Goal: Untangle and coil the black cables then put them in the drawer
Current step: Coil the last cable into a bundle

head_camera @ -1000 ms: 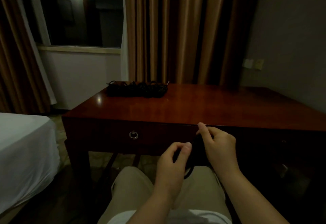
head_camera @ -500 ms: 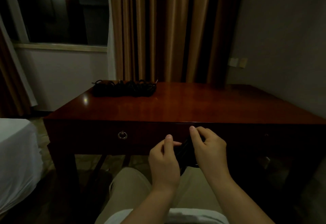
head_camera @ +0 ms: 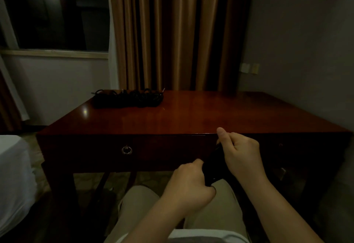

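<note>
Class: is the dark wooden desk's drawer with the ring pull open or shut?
Shut: the drawer front sits flush with the desk, metal ring pull untouched.

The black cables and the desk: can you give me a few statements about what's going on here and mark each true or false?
1. Both hands hold a black cable in front of the desk. True: the left hand and the right hand grip the held cable.
2. The desk top is bare. False: a pile of black cables lies at the far left of the desk.
3. The drawer stands open. False: the drawer with the ring pull is shut.
4. The curtains behind the desk are drawn. True.
</note>
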Available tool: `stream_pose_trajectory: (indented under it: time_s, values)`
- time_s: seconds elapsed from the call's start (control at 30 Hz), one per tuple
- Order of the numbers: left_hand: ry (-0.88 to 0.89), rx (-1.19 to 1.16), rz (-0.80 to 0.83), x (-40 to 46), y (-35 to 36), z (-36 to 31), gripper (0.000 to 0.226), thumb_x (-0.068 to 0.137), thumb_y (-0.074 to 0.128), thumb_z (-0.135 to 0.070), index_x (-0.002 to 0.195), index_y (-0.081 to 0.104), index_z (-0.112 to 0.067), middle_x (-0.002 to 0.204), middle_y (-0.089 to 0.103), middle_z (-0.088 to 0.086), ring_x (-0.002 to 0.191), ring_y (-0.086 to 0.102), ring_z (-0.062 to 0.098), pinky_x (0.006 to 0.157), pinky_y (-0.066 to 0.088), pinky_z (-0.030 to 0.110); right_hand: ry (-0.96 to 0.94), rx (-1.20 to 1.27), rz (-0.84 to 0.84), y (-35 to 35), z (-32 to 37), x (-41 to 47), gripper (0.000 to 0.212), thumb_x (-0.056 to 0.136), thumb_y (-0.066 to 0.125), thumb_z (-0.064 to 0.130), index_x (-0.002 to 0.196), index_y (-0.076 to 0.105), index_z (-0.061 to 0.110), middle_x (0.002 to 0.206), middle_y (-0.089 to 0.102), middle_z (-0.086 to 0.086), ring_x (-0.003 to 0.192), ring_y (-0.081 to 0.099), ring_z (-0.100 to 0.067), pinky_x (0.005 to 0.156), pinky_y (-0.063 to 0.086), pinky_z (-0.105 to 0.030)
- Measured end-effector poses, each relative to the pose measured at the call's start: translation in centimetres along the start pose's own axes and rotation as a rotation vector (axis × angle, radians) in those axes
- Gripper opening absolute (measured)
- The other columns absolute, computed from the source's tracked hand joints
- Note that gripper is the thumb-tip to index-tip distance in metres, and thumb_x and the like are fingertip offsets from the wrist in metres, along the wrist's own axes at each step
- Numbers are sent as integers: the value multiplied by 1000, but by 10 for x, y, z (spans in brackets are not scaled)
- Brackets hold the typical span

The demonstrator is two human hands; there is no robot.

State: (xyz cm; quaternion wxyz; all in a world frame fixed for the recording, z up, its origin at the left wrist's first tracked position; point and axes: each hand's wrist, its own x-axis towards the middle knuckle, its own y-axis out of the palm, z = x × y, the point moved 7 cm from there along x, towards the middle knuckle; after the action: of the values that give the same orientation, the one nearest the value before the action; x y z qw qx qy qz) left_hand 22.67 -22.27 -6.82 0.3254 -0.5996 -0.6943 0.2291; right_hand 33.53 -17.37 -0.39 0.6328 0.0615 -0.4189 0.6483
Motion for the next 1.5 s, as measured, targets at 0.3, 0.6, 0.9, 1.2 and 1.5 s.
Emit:
stream_pose_trajectory:
  time_s: [0.3, 0.6, 0.9, 1.2, 1.5]
  values:
    - [0, -330, 342, -7, 12, 8, 26, 79, 67, -4, 94, 56, -22, 83, 59, -5, 69, 57, -1, 66, 47, 22, -25, 116, 71, 3, 5, -5, 69, 76, 39, 60, 58, 58, -4, 51, 52, -16, 48, 52, -27, 46, 41, -28]
    - [2, -683, 534, -10, 3, -13, 16, 78, 64, -8, 93, 70, -11, 95, 67, 10, 91, 64, 23, 92, 51, 35, -372, -39, 248, 30, 38, -13, 60, 86, 38, 61, 62, 60, 11, 60, 52, 7, 62, 52, -12, 57, 42, -23]
    - [10, -1055, 118, -10, -39, 10, 26, 62, 53, -6, 83, 67, -10, 68, 55, 3, 58, 53, 12, 57, 46, 24, -88, 402, 253, 42, 4, -8, 22, 88, 39, 38, 103, 55, 42, 101, 60, 12, 94, 58, 4, 77, 46, -13]
    - [-27, -1119, -78, -19, -52, 24, 47, 64, 55, -6, 110, 62, -13, 77, 61, 6, 64, 56, 14, 71, 48, 30, 248, 529, 491, 81, 7, -22, 31, 97, 47, 21, 77, 70, 14, 66, 68, -3, 70, 66, -19, 66, 56, -39]
    - [-63, -1065, -282, -30, -67, 35, 28, 66, 55, -7, 87, 72, -12, 83, 65, 6, 76, 62, 18, 69, 53, 30, 430, 554, 772, 109, 9, -32, 37, 94, 47, 35, 70, 62, 11, 47, 43, 3, 39, 33, -9, 40, 25, -22]
